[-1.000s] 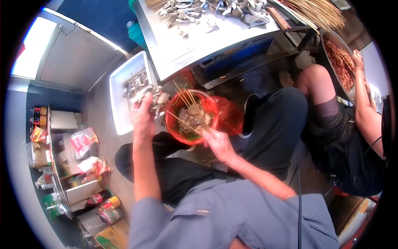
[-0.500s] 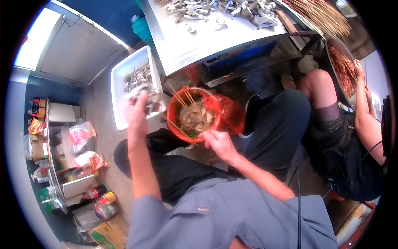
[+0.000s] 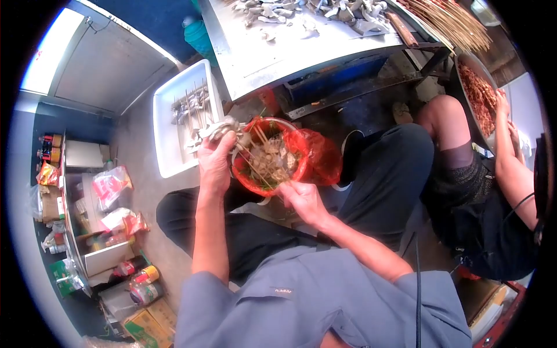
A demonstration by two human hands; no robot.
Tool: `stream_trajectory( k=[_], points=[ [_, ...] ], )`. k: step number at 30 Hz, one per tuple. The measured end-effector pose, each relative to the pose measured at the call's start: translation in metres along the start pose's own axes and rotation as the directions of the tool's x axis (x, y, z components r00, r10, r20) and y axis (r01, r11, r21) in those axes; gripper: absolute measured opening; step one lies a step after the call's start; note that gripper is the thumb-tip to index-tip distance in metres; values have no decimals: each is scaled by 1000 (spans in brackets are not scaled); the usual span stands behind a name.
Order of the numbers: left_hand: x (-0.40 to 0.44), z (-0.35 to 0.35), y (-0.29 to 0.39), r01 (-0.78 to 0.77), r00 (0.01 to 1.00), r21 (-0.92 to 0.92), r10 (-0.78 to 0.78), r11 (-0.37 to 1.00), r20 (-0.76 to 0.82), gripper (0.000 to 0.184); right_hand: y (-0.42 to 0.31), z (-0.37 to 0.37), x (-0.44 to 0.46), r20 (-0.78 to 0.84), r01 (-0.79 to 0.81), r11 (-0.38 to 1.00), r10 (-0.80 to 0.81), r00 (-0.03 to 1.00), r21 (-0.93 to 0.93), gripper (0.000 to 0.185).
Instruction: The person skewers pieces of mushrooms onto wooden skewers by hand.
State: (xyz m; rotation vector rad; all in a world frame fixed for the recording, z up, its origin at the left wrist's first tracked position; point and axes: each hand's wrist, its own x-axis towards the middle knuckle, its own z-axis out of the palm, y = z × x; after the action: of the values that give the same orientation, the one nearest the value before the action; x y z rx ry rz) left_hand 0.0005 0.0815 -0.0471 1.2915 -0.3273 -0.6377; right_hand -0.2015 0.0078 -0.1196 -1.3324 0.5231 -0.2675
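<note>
Upper middle shows a white flat table [image 3: 249, 66]. Left of centre, the left hand [image 3: 216, 162] grips grey-white mushroom pieces [image 3: 220, 129]; at centre, the right hand [image 3: 304, 202] pinches thin wooden skewers [image 3: 260, 134] over a red-plastic-lined round bucket [image 3: 246, 184], perhaps for catching drips.

skewers [image 3: 262, 136] partly hidden in right hand [image 3: 304, 202]

Tray [image 3: 166, 142] left of bucket [image 3: 245, 182], table [image 3: 255, 65] beyond bucket, apparently skewers [image 3: 196, 111] in tray

Left hand [image 3: 216, 159] has swung closer to the red-lined bucket [image 3: 242, 178] since a moment ago, mushrooms [image 3: 221, 127] now overlapping its left edge.
</note>
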Motion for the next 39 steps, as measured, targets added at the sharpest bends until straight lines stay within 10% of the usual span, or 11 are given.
stream_trajectory(
  k=[39],
  points=[
    [11, -35, 3, 152, 987, -174, -158, 973, -23, 35, 4, 1, 3, -42, 29, 997, -32, 999, -72, 28]
  ],
)
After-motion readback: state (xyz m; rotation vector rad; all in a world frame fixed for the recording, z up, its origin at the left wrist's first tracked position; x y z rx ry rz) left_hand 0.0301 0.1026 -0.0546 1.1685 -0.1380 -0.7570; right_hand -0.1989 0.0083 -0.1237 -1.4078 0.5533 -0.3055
